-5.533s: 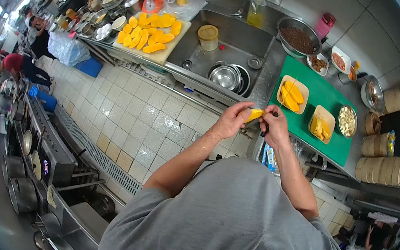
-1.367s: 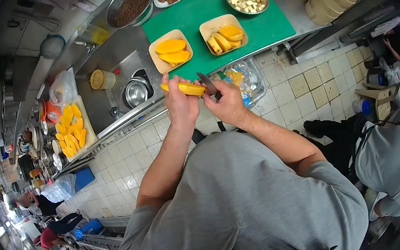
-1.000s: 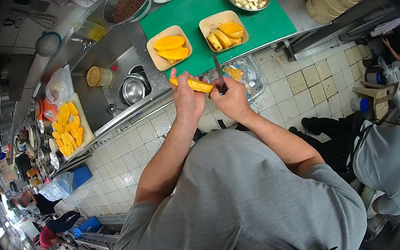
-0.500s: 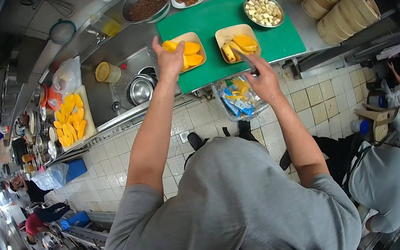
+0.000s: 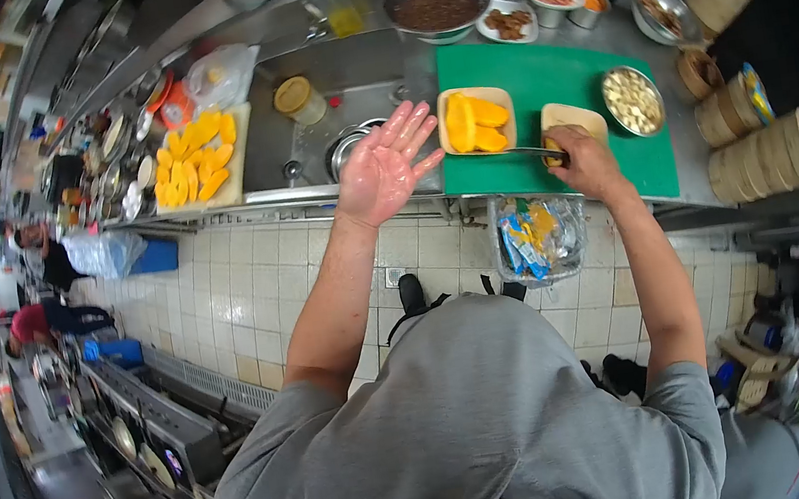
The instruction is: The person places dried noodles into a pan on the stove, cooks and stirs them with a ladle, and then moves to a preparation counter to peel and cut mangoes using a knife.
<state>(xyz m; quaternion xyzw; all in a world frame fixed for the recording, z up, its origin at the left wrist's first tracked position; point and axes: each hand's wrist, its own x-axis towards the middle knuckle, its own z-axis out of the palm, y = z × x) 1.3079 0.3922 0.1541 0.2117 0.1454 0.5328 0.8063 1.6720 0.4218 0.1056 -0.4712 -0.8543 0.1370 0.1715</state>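
My left hand is open, palm up and wet, fingers spread, with nothing in it. It hovers over the sink's front edge, left of a shallow tray holding several peeled mango pieces. My right hand grips a knife, its blade pointing left along the tray's near edge. That hand covers part of a second tray, and some yellow shows by its fingers; whether they touch fruit I cannot tell. Both trays rest on a green cutting board. A metal bowl of pale cubes sits at right.
Peeled mangoes cover a board left of the sink. A lined bin stands below the counter edge. Bamboo steamers stand at right; a bowl of brown bits sits behind. Another person's grey shirt shows at lower right.
The view has swung left, shifting the counter rightward. My left hand has left the mango in the left tray and turned palm up. The knife in my right hand now points left.
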